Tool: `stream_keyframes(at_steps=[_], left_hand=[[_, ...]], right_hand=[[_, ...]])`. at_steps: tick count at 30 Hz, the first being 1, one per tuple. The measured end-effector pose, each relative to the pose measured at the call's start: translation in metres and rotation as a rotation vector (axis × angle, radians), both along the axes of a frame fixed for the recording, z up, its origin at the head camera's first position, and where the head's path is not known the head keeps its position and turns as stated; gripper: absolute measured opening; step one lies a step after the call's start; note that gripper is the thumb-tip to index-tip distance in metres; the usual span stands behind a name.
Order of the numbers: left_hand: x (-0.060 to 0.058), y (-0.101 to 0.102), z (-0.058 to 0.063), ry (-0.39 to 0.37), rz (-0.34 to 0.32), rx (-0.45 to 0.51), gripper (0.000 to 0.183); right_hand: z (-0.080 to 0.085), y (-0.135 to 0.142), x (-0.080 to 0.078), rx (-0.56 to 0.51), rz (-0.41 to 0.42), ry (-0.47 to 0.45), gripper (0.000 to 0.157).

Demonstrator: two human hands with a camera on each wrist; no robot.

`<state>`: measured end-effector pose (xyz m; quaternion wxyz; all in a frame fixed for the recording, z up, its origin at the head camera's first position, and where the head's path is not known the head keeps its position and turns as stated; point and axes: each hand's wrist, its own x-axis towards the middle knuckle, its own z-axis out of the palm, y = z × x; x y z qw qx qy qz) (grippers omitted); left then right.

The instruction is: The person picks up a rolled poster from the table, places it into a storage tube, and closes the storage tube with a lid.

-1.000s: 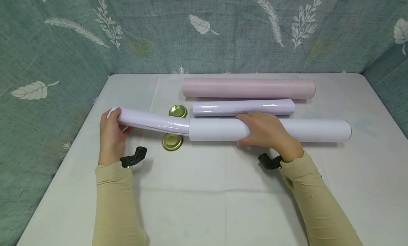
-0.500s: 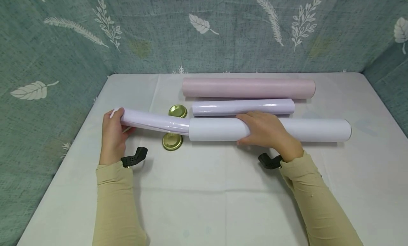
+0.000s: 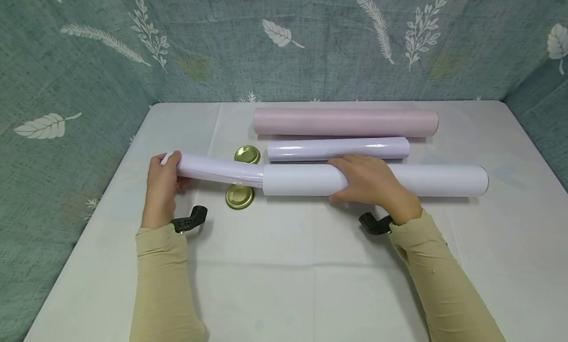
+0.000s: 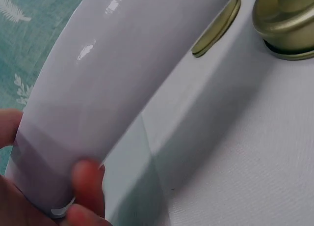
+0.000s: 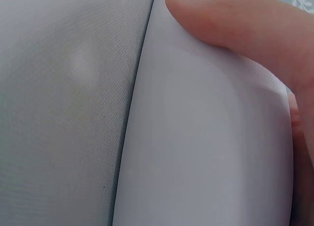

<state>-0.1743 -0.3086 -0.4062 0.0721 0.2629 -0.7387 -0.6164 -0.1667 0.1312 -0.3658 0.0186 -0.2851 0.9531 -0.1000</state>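
A glossy pale lilac paper roll (image 3: 217,169) reaches into the left mouth of a wider white tube (image 3: 301,180). My left hand (image 3: 162,189) grips the roll's outer left end, which is raised slightly; in the left wrist view the fingers (image 4: 88,184) curl round that end. The white tube lies across the table, and my right hand (image 3: 368,182) holds it from above near its middle. In the right wrist view the thumb (image 5: 221,14) lies over the tube's white side (image 5: 206,137). The part of the roll inside the tube is hidden.
Behind the tube lie a second glossy lilac roll (image 3: 337,149) and, farther back, a pink tube (image 3: 346,122). Two gold lids sit by the roll: one lid (image 3: 247,154) behind it, another lid (image 3: 239,197) in front. A patterned curtain (image 3: 328,46) backs the white table (image 3: 284,292).
My left hand has moved to the right with the lilac roll, so less of it shows outside the white tube. The right hand and the tube have stayed in place.
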Motion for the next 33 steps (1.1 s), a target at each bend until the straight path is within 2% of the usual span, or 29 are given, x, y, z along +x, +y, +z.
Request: stream_keyframes(at_steps=[5, 8, 11, 15, 18, 22, 27, 33], left_hand=[[0.014, 0.02, 0.026, -0.048, -0.015, -0.042, 0.072], [0.019, 0.028, 0.037, -0.068, -0.02, -0.087, 0.066], [0.022, 0.032, 0.041, -0.084, -0.036, -0.134, 0.059], [0.021, 0.031, 0.039, -0.1, -0.081, -0.188, 0.057], [0.008, 0.015, 0.013, -0.099, -0.106, -0.266, 0.067], [-0.009, -0.005, -0.022, -0.087, -0.099, -0.336, 0.077], [-0.011, -0.006, -0.025, -0.105, -0.1, -0.378, 0.079], [-0.012, -0.006, -0.026, -0.173, -0.17, -0.48, 0.083]], right_hand=[[0.0, 0.0, -0.001, 0.005, -0.001, -0.004, 0.081], [-0.001, 0.0, -0.001, 0.008, -0.001, -0.008, 0.081], [-0.001, 0.0, -0.001, 0.011, -0.003, -0.011, 0.081], [-0.001, 0.0, -0.001, 0.012, -0.007, -0.014, 0.081], [0.0, 0.0, -0.001, 0.009, -0.007, -0.013, 0.08], [0.001, 0.0, 0.0, 0.006, -0.005, -0.01, 0.08], [0.002, 0.0, 0.0, 0.005, -0.005, -0.008, 0.08], [0.0, 0.0, 0.0, -0.001, -0.004, -0.008, 0.08]])
